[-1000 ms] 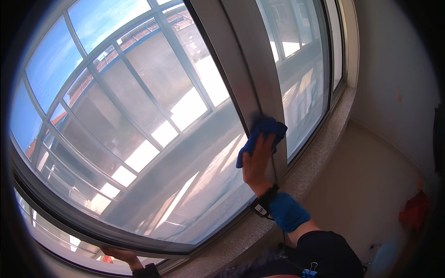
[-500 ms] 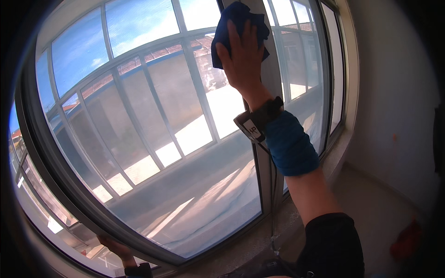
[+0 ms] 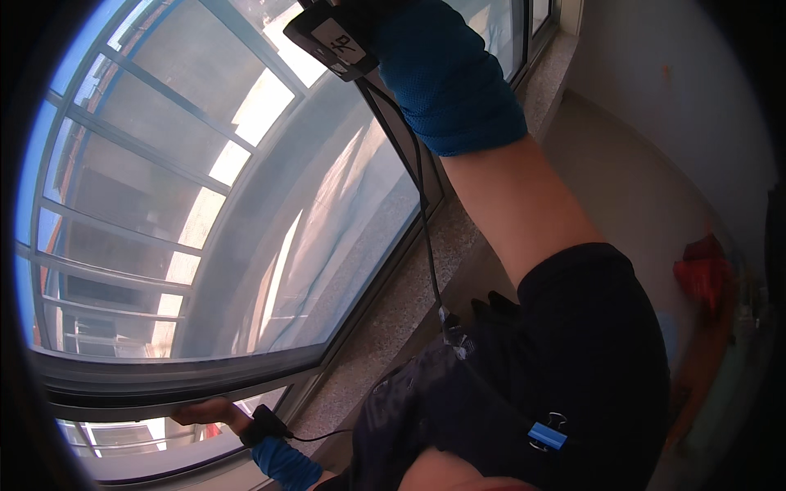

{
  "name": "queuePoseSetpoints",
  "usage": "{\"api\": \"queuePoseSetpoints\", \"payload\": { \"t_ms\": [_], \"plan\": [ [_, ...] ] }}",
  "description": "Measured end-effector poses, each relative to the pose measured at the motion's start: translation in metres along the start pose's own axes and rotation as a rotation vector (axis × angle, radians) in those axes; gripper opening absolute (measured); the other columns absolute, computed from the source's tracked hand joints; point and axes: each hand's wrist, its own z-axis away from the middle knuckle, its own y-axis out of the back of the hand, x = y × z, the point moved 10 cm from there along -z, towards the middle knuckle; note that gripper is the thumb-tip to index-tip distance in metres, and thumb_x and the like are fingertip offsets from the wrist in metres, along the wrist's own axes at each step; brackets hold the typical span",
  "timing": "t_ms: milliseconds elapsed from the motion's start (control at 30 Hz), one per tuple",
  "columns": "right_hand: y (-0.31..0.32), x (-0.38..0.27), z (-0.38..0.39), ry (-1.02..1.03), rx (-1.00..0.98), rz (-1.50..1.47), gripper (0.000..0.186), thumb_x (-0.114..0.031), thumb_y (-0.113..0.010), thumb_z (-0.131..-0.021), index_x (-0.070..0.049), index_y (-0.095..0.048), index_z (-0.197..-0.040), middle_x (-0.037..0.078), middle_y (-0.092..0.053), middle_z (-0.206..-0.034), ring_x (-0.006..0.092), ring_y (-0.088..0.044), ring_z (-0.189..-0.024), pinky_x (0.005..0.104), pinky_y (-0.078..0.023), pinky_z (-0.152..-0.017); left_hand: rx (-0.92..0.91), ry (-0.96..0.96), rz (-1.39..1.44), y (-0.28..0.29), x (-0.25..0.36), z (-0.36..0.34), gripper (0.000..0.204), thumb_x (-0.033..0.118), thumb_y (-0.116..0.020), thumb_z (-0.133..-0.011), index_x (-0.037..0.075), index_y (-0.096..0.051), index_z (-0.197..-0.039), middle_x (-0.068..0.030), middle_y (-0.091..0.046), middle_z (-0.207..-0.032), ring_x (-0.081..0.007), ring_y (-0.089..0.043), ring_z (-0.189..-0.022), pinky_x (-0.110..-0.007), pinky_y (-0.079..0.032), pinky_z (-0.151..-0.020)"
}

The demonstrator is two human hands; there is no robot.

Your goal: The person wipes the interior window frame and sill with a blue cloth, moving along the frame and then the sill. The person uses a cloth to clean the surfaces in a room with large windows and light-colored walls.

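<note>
My left hand (image 3: 205, 412) is at the lower left, holding the edge of the dark window frame (image 3: 188, 372); its fingertips are partly hidden by that frame. A black band and blue sleeve cover the left wrist. The right arm (image 3: 520, 209) reaches up across the window glass (image 3: 270, 245), in a blue sleeve (image 3: 450, 82) with a black wrist device (image 3: 332, 41). My right hand lies beyond the top edge, so neither it nor the cloth seen earlier is visible.
A speckled stone sill (image 3: 368, 352) runs below the window. Black cables (image 3: 426, 237) hang from the wrist devices toward my dark clothing, which bears a blue binder clip (image 3: 547, 436). A red object (image 3: 702, 270) is at the right, near the pale wall (image 3: 655, 106).
The view has tilted down and turned. My right hand and the dark blue cloth, pressed against the window upright before, have left the picture at the top. My left hand stays at the frame.
</note>
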Motion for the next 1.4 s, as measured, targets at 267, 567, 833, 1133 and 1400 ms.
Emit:
{"api": "queuePoseSetpoints", "payload": {
  "t_ms": [267, 567, 833, 1133, 1400],
  "plan": [
    [0.071, 0.031, 0.15, -0.094, -0.364, 0.16, 0.055, -0.032, -0.047, -0.1, -0.01, -0.035, -0.15, 0.03, -0.035, -0.148, 0.0492, -0.038, -0.13, 0.0626, -0.025, -0.108, -0.015, -0.004, 0.059, 0.005, 0.008, -0.012, 0.041, 0.035, -0.046, -0.102, 0.004, -0.046, -0.129, -0.0187, -0.054, -0.119, -0.0386, -0.051, -0.111, -0.049, -0.038, -0.095],
    [0.168, 0.092, 0.34, -0.446, -0.623, 0.143, 0.061, -0.043, -0.028, -0.103, -0.004, -0.028, -0.15, 0.032, -0.023, -0.153, 0.0516, -0.026, -0.138, 0.0619, -0.018, -0.112, -0.02, -0.077, 0.005, 0.008, 0.021, -0.022, 0.044, 0.035, -0.045, -0.102, 0.004, -0.043, -0.133, -0.0203, -0.053, -0.122, -0.0409, -0.051, -0.113, -0.049, -0.038, -0.093],
    [0.257, 0.141, 0.515, -1.122, -0.797, 0.253, 0.064, -0.044, -0.026, -0.103, -0.008, -0.016, -0.155, 0.028, -0.019, -0.156, 0.0443, -0.022, -0.144, 0.0619, -0.019, -0.111, -0.081, -0.043, 0.016, 0.001, 0.009, -0.019, 0.038, 0.031, -0.038, -0.105, 0.004, -0.045, -0.131, -0.0195, -0.056, -0.115, -0.0381, -0.056, -0.104, -0.049, -0.043, -0.088],
    [0.224, 0.156, 0.494, -1.091, -0.575, 0.32, 0.062, -0.041, -0.03, -0.105, -0.002, -0.024, -0.152, 0.034, -0.029, -0.149, 0.0503, -0.029, -0.137, 0.0549, -0.025, -0.112, -0.086, 0.268, 0.15, -0.011, -0.025, 0.006, 0.05, 0.037, -0.018, -0.108, 0.003, -0.043, -0.134, -0.0209, -0.047, -0.128, -0.0353, -0.047, -0.123, -0.047, -0.039, -0.105],
    [0.091, 0.049, 0.222, -0.434, -0.39, 0.184, 0.066, -0.052, -0.025, -0.102, -0.011, -0.023, -0.154, 0.032, -0.02, -0.154, 0.0529, -0.025, -0.139, 0.067, -0.017, -0.109, -0.048, 0.396, 0.202, -0.008, -0.022, 0.007, 0.047, 0.033, -0.023, -0.108, 0.001, -0.036, -0.14, -0.023, -0.042, -0.136, -0.0394, -0.046, -0.124, -0.048, -0.041, -0.105]
  ]
}}
